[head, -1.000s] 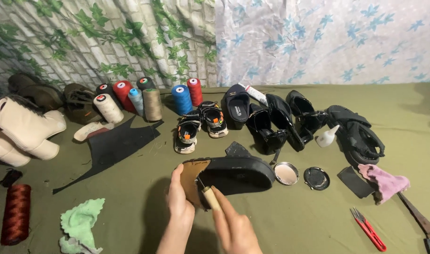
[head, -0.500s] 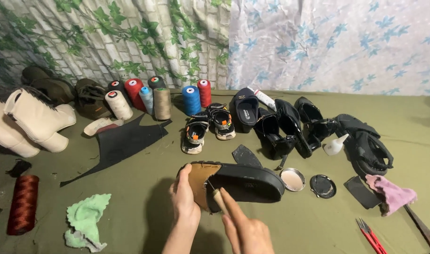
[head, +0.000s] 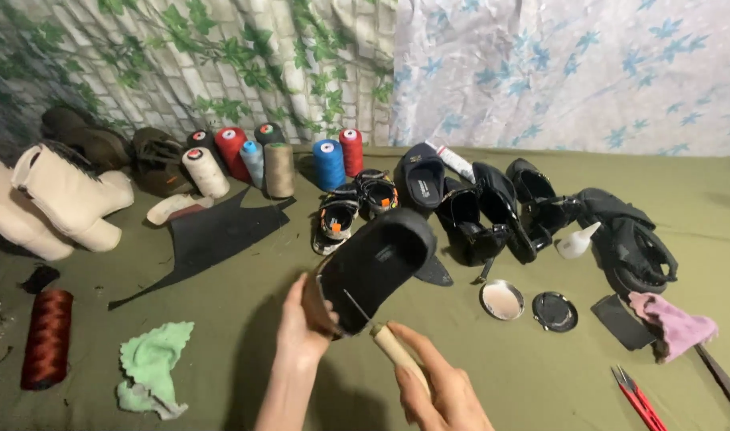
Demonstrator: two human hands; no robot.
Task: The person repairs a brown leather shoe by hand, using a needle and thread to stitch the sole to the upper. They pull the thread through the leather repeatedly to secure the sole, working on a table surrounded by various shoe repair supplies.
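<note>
My left hand [head: 299,329] grips the near end of a black slide sandal [head: 374,267], lifted off the cloth and tilted so its footbed faces me. My right hand [head: 442,387] holds an awl with a pale wooden handle [head: 395,351]. Its thin metal point rests against the sandal's inner edge close to my left thumb. Both hands are low in the middle of the view.
Several thread spools [head: 261,160] and black shoes [head: 493,211] line the back of the green cloth [head: 245,319]. A black sheet [head: 213,239], cream boots [head: 58,199], a dark red spool [head: 47,335], a green rag [head: 151,369], an open tin [head: 502,299], its lid [head: 555,311], a pink rag [head: 672,323] and red snips [head: 636,399] lie around.
The sandal lay sole-up with a tan inner layer showing; now it is turned and raised so the black footbed faces me. The awl has moved to its inner edge.
</note>
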